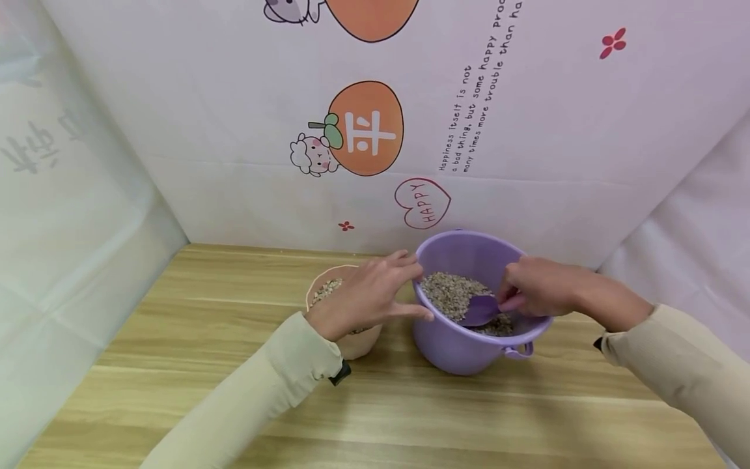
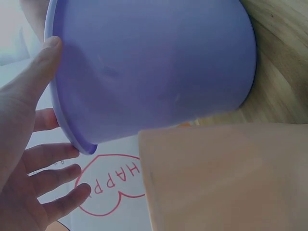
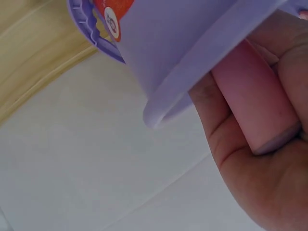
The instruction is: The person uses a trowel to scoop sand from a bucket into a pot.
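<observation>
- Two hands are at work over a wooden tabletop, both at a purple bucket that stands upright near the back edge.
- The right hand reaches over the bucket's right side, its fingers curled round the pink handle of a scoop.
- That scoop's purple blade sits inside the bucket, partly sunk in a heap of small, pale brown grains.
- The left hand touches the bucket's rim on its left side, thumb and fingers spread and fairly straight; how firmly they press, I cannot tell.
- Just left of the bucket stands a peach-coloured container, partly hidden under the left hand and wrist, with similar grains showing inside.
- A red and orange sticker marks the bucket's outer wall in the right wrist view.
- Behind everything hangs a pale printed cloth bearing a red heart lettered "HAPPY".
</observation>
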`<state>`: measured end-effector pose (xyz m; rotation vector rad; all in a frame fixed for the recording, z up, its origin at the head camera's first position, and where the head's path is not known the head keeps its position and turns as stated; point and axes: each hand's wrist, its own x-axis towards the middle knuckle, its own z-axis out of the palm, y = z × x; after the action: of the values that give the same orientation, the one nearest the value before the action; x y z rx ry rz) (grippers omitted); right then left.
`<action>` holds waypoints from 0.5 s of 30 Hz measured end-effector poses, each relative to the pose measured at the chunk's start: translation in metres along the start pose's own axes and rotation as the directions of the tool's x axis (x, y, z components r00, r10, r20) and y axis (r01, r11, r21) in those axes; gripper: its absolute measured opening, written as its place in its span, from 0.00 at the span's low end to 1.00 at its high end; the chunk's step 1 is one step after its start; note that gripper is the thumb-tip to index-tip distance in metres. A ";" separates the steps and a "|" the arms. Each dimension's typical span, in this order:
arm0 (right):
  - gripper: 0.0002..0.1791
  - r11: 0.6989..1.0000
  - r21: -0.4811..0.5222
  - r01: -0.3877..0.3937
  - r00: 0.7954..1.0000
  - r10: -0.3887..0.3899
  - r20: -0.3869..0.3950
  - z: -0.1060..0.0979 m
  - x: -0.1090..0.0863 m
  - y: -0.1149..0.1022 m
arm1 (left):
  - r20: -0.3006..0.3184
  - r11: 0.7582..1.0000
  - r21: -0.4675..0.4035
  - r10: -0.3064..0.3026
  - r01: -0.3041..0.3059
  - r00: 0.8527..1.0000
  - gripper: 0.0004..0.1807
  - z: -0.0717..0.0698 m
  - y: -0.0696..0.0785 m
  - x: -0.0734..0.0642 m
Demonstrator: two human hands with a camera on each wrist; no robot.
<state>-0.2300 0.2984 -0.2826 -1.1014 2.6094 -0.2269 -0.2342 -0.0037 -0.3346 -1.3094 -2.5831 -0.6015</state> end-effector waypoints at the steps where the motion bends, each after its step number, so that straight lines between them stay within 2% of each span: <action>1: 0.16 1.000 0.004 -0.004 1.000 0.004 0.006 -0.001 0.000 0.000 | -0.002 1.000 -0.002 0.001 -0.001 1.000 0.31 0.000 0.000 0.000; 5: 0.18 0.999 0.033 -0.023 0.999 0.022 0.028 -0.002 -0.002 -0.002 | -0.002 1.000 -0.011 0.002 -0.002 1.000 0.30 0.000 0.000 0.000; 15: 0.18 0.999 0.035 -0.008 1.000 0.008 0.003 0.002 -0.004 -0.001 | -0.026 1.000 -0.016 0.009 -0.009 1.000 0.29 0.001 0.001 -0.002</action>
<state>-0.2263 0.3002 -0.2834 -1.0786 2.5970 -0.2685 -0.2327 -0.0041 -0.3358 -1.3086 -2.5553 -0.6355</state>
